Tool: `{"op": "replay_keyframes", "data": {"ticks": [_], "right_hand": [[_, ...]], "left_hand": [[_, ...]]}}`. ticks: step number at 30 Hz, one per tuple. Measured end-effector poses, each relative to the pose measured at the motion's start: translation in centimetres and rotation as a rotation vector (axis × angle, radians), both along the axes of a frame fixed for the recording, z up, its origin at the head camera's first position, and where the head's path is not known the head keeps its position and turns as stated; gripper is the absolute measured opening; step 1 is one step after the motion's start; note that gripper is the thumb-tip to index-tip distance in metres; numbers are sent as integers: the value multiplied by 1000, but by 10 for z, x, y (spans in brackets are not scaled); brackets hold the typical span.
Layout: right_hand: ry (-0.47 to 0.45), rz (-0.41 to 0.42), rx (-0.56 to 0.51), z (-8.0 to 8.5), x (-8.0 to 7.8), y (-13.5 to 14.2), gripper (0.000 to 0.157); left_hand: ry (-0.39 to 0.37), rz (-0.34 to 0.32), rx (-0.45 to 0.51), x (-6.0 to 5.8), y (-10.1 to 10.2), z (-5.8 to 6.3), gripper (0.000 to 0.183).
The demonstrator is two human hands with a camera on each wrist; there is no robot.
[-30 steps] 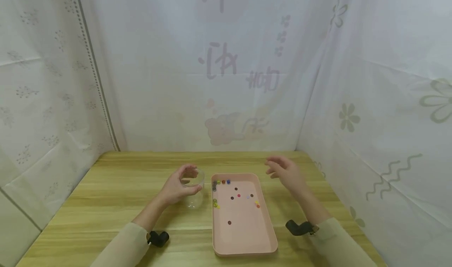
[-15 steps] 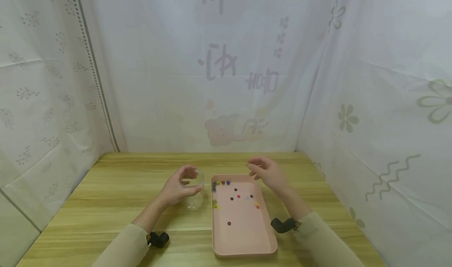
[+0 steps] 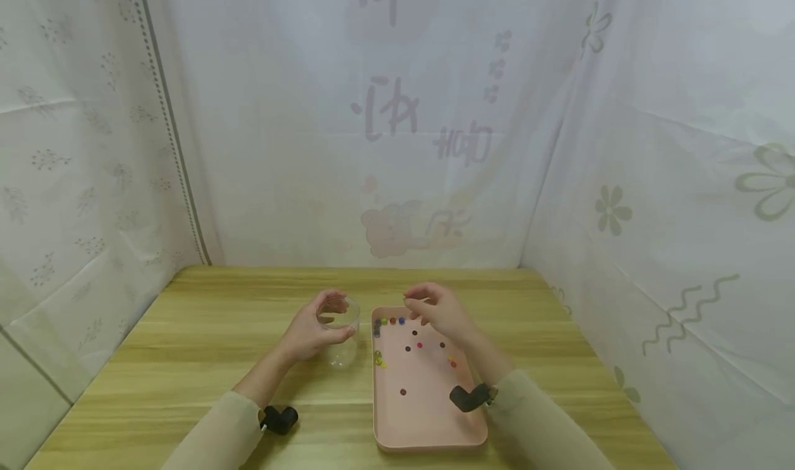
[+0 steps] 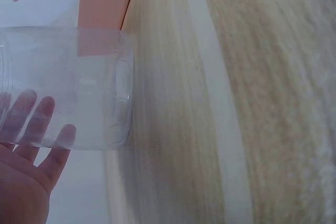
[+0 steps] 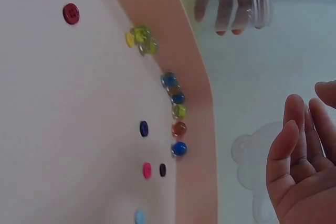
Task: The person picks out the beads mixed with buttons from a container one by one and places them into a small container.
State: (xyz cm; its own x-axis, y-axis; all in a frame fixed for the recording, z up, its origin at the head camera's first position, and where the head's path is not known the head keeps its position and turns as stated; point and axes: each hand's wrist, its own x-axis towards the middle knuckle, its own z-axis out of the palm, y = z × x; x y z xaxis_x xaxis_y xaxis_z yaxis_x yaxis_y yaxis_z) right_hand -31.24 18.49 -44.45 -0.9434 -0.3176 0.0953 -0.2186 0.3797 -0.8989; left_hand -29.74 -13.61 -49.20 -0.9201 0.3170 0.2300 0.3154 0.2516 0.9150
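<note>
A clear plastic jar (image 3: pixel 338 355) stands upright on the table, left of a pink tray (image 3: pixel 428 422). Around its upper part my left hand (image 3: pixel 315 328) grips it, thumb on the near side; through the wall in the left wrist view, its fingers (image 4: pixel 39 121) show, and I see nothing inside the jar. Over the tray's far end hovers my right hand (image 3: pixel 441 312), fingers loosely bent; no held thing shows. Glass marbles (image 5: pixel 179 148) line the tray's far left corner and left wall. Small round buttons lie scattered, among them a dark red button (image 5: pixel 71 13) and a pink button (image 5: pixel 147 170).
The wooden table (image 3: pixel 186 359) extends on both sides of the tray. Patterned white curtains (image 3: pixel 279 145) enclose the back and sides. Black wrist cameras (image 3: pixel 281 420) are strapped at both sleeves.
My right hand has moved left, from beyond the tray's right edge to above its far end. The left hand and the jar stay where they were.
</note>
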Motion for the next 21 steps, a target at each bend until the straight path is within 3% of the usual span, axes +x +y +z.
{"op": "replay_keyframes", "data": {"ticks": [11,21], "right_hand": [[-50,58,21,-22,2,-12,34],[-88,34,40,-35,3,-14,27]], "left_hand": [[0,-13,2,0,-2,3,73],[-4,-11,3,2,0,5,70]]}}
